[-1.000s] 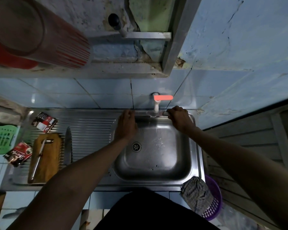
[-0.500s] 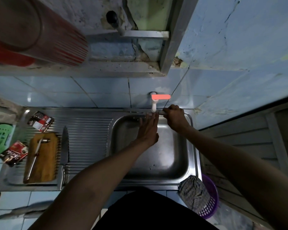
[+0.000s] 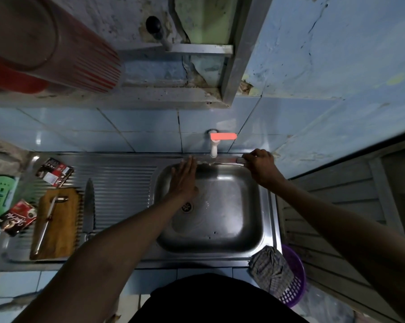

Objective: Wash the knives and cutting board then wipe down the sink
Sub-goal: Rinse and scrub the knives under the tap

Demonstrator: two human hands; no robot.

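Both forearms bare, no sleeves in view; dark black garment on the torso.

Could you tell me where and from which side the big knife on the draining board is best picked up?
Grip the large knife by its handle, at the near end by the person's left arm. It lies flat with its tip pointing toward the wall, right of the cutting board, so coming from the front edge probably keeps fingers off the blade.

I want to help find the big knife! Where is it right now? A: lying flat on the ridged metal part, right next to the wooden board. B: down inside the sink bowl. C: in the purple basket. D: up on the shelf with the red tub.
A: the big knife lies flat on the ridged drainboard, along the right edge of the wooden board.
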